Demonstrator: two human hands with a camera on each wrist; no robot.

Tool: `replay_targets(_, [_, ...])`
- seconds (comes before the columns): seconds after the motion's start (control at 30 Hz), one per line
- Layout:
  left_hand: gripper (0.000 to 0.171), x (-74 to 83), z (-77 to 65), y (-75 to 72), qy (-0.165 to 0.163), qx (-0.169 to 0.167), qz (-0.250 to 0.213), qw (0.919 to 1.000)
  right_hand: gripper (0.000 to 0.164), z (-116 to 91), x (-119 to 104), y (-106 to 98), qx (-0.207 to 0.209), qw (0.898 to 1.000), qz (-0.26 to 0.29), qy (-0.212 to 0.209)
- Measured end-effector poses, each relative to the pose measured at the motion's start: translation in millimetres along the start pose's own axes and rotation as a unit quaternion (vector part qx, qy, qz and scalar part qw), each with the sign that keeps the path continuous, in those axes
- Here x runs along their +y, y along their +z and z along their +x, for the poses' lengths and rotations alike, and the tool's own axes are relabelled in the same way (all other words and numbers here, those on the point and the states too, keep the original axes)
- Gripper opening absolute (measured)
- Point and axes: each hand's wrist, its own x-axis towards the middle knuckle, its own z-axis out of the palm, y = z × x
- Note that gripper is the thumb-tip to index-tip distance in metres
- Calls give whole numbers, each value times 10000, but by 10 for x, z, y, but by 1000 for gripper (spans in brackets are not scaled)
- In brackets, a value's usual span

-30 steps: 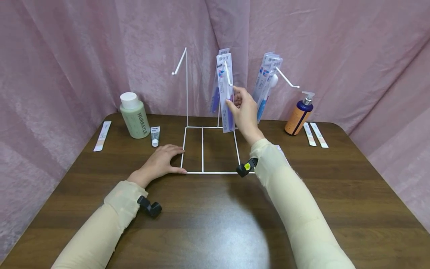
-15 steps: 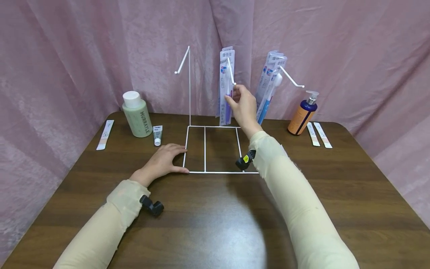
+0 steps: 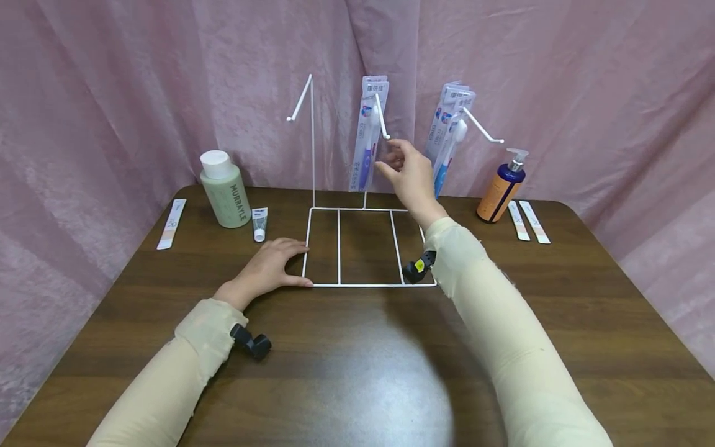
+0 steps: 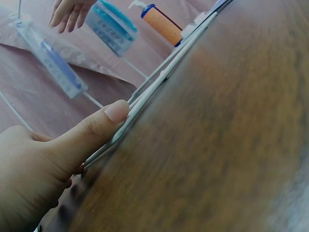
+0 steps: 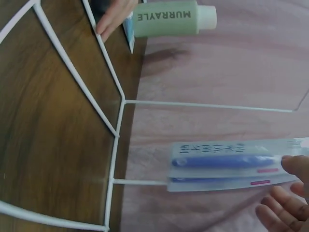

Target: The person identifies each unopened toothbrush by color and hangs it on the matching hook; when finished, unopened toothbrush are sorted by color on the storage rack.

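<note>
A white wire display rack stands on the table with three hooked arms. From its middle hook hang packaged toothbrushes with purple handles, one behind another. More packaged toothbrushes, with blue handles, hang on the right hook. The left hook carries nothing. My right hand is just right of the middle packs, thumb and fingers parted and loosely bent; in the right wrist view its thumb overlaps the pack's edge. My left hand rests on the rack's left front corner, its thumb laid along the wire.
Left on the table are a green bottle with white cap, a small tube and a flat sachet. At right stand an orange pump bottle and two sachets. A pink curtain hangs behind.
The purple toothbrush pack has slid back along the middle hook against the one behind, and now hangs tilted. My right hand has let go of it and drawn slightly right. The left hand stays put.
</note>
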Motion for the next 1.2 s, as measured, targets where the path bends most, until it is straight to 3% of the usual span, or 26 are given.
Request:
replay_targets(0.3, [85, -54, 3, -5, 30, -31, 95, 9999, 50, -182, 53, -400, -812, 9959, -354, -204])
replay_targets(0.6, [85, -55, 1, -57, -27, -113, 100, 9999, 47, -403, 184, -804, -1075, 9892, -944, -333])
replay_targets(0.93, [85, -37, 11, -50, -15, -98, 48, 9999, 45, -646, 357, -1149, -1493, 9787, -1404, -129])
replay_targets(1.2, [85, -29, 19, 9, 31, -63, 15, 10000, 46, -927, 728, -1267, -1850, 9716, -1462, 209])
